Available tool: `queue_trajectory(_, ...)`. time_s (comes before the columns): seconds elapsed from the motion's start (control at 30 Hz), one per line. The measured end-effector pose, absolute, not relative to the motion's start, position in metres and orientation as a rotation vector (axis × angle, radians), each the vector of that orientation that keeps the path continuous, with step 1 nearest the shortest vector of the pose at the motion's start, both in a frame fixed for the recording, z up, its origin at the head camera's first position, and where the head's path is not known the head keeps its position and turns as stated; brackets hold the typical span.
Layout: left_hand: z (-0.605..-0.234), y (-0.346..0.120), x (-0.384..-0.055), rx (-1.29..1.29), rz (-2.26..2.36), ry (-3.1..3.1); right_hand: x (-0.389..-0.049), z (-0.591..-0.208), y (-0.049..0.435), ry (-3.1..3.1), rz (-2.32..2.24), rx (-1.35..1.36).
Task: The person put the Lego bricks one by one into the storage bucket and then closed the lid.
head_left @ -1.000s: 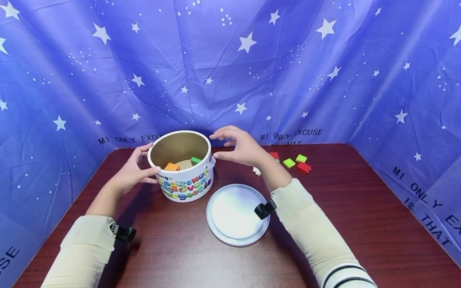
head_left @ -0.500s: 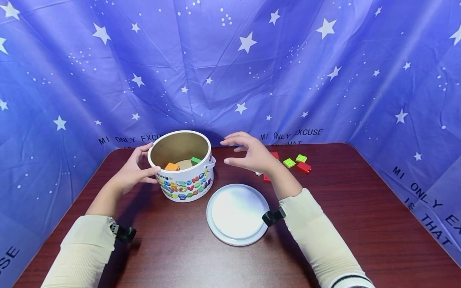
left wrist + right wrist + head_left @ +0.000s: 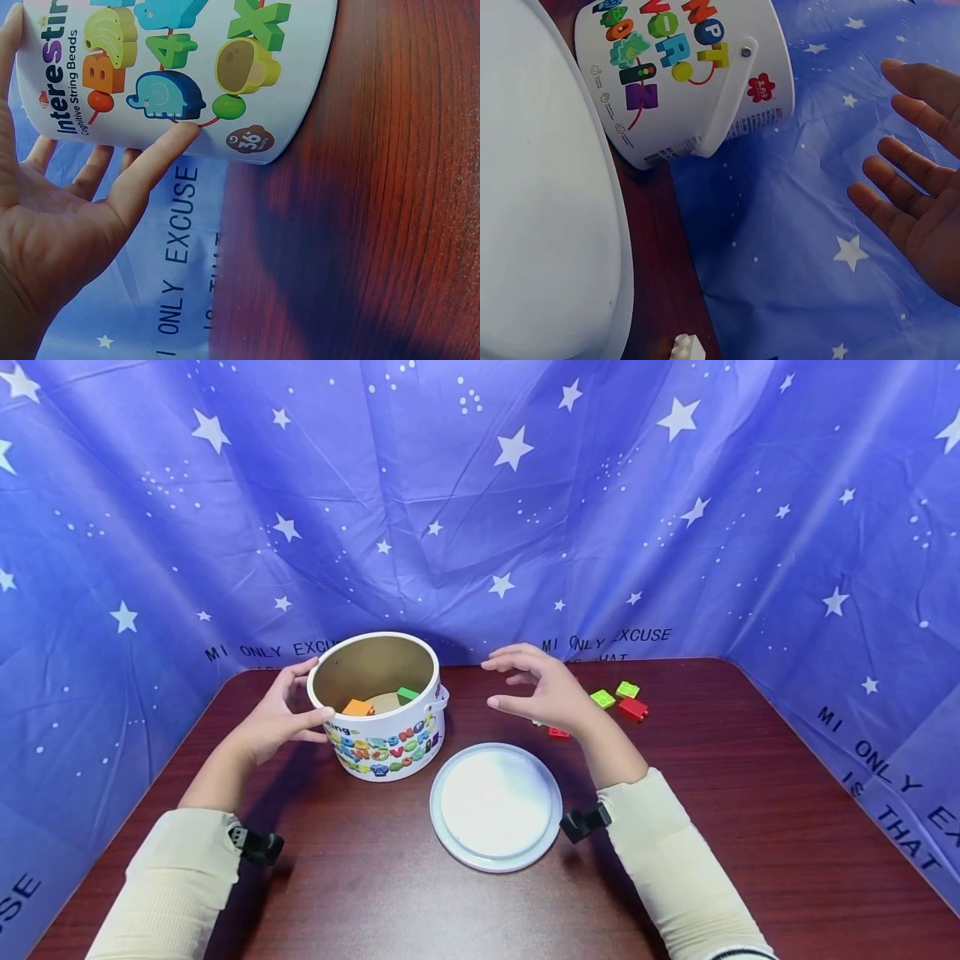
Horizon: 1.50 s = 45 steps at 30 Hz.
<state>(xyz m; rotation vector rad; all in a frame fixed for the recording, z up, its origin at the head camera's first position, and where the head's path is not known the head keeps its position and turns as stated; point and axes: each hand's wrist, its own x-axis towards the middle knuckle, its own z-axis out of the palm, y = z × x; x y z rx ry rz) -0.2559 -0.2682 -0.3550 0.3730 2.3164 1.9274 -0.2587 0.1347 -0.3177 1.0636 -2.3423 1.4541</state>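
**A:** What's on the worktop (image 3: 360,893)?

**B:** Closest is the lid (image 3: 496,810), lying flat, off the bucket (image 3: 386,747). The bucket's upright just beyond it, a bit to the left, white with colourful letters printed on it.

**A:** Anything inside?

**B:** Yeah, an orange block (image 3: 358,707) near the front and a green block (image 3: 407,695) over on the right. The front wall hides part of the bottom, so can't swear that's all.

**A:** And the hands?

**B:** Left hand (image 3: 273,720) is gripping the bucket's side, thumb at the front, fingers round the back. Right hand (image 3: 543,693) holds nothing, fingers loose, in the air right of the bucket.

**A:** More blocks?

**B:** Some red ones partly hidden by that hand, then a red block (image 3: 633,710) and two lime blocks (image 3: 602,699) past it, loose on the worktop. Behind everything hangs a blue starry curtain (image 3: 480,485).
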Motion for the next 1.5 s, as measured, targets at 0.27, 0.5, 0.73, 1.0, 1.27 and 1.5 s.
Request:
queue_trajectory(0.27, -0.356, -0.27, -0.255, 0.369, 1.915, 2.325, -0.256, -0.328, 0.15, -2.316, 1.516, 0.993)
queue_trajectory(0.5, -0.356, -0.269, -0.255, 0.37, 1.911, 2.327, -0.255, -0.338, 0.163, -2.343, 1.525, 0.924)
queue_trajectory(0.73, -0.356, -0.27, -0.254, 0.36, 1.908, 2.335, -0.256, -0.349, 0.176, -2.363, 1.499, 0.874)
queue_trajectory(1.0, -0.358, -0.271, -0.257, 0.36, 1.909, 2.34, -0.261, -0.363, 0.189, -2.386, 1.526, 0.782)
queue_trajectory(1.27, -0.358, -0.271, -0.258, 0.363, 1.905, 2.343, -0.262, -0.374, 0.205, -2.432, 1.635, 0.611)
queue_trajectory(1.5, -0.357, -0.271, -0.259, 0.365, 1.904, 2.344, -0.264, -0.38, 0.215, -2.456, 1.706, 0.52)
